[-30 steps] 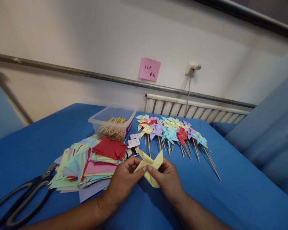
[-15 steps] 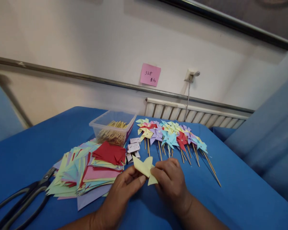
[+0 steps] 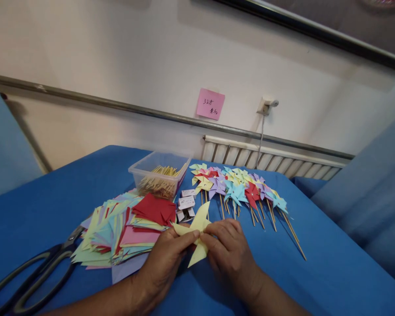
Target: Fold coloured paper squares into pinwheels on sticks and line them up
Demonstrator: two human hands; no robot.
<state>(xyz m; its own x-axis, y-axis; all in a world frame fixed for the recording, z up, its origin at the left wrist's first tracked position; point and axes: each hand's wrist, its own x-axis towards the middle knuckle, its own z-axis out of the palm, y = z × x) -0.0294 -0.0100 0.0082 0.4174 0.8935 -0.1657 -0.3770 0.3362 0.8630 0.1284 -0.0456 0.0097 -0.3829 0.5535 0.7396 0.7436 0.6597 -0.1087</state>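
A pale yellow paper pinwheel [image 3: 200, 223] is held between my two hands above the front of the table, its folded blades pointing outward. My left hand [image 3: 169, 259] pinches it from the left, thumb lying near its centre. From the right, my right hand [image 3: 230, 250] grips it with curled fingers close to the centre. Whether a pin sits there is hidden by the fingers. Just left of my left hand lies a stack of coloured paper pieces [image 3: 131, 239], with red ones on top. Small white boxes [image 3: 186, 202] stand just beyond the pinwheel.
Scissors [image 3: 57, 254] lie at the left, blades against the paper. A clear plastic box [image 3: 141, 175] of short wooden sticks stands behind the stack. Several finished pinwheels [image 3: 235, 191] on sticks lie at the back right of the blue-covered table [image 3: 316, 281]. A radiator [image 3: 273, 160] is behind.
The yellow pinwheel has turned between my hands, so one blade now points up and another down. My left thumb has moved onto its centre. The view has shifted slightly.
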